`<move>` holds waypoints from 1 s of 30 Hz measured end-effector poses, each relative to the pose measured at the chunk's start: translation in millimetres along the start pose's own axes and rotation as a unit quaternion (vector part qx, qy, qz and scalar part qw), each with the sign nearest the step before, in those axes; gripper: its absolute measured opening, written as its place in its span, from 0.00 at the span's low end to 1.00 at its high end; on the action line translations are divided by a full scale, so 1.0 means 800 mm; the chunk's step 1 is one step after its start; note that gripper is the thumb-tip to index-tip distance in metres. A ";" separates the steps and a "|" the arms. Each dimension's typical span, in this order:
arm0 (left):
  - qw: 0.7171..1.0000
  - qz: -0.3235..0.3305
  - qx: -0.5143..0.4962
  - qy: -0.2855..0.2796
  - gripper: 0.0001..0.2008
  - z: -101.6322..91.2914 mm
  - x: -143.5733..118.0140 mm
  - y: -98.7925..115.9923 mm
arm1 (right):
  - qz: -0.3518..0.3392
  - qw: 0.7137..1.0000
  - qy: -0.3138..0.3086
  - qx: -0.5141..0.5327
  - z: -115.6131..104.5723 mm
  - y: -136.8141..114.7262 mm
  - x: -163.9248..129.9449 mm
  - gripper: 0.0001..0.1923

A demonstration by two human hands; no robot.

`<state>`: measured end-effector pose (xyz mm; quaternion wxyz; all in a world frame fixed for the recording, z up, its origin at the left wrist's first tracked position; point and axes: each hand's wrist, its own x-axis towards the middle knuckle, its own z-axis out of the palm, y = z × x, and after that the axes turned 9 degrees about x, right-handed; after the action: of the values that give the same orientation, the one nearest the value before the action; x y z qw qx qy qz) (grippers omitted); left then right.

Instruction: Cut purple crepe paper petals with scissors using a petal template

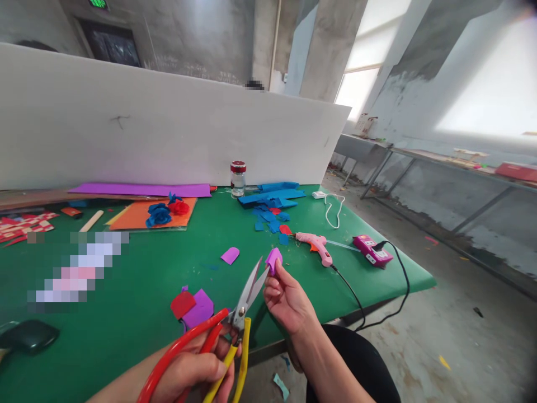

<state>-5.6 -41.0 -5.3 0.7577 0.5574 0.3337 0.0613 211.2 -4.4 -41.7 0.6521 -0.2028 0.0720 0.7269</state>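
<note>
My left hand (pixel 201 369) is wrapped around the scissors (pixel 241 311), which have one red handle and one yellow handle. The blades are apart and point up toward the purple piece of paper (pixel 273 259). Between thumb and fingers, my right hand (pixel 289 299) pinches that curved petal-shaped piece, close to the blade tips. Whether a blade touches the paper I cannot tell. A similar purple petal (pixel 230 256) lies flat on the green table, left of the blades. Near my left hand rest a purple piece (pixel 200 309) and a red piece (pixel 183 305) that overlap.
A pink glue gun (pixel 316 244) lies right of my hands, its cord running past a magenta power strip (pixel 372 250). Blue paper scraps (pixel 268 215), a lidded jar (pixel 238 180) and paper flowers (pixel 161 214) sit farther back. A white panel (pixel 168 123) stands behind the table.
</note>
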 end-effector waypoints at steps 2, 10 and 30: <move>1.000 0.006 0.004 0.002 0.11 0.001 0.000 0.001 | -0.001 1.000 0.002 -0.003 0.001 0.001 -0.001 0.10; 0.999 0.041 -0.021 0.002 0.12 0.009 0.004 0.014 | -0.015 1.000 0.003 0.006 0.005 0.009 -0.005 0.11; 0.992 -0.038 0.060 0.108 0.29 0.027 0.011 -0.001 | -0.027 0.998 -0.028 -0.049 0.000 0.015 -0.002 0.18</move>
<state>13.1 -54.6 -6.0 0.6840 0.5790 0.4378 0.0719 199.5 -7.9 -42.9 0.6624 -0.2163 0.0122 0.7171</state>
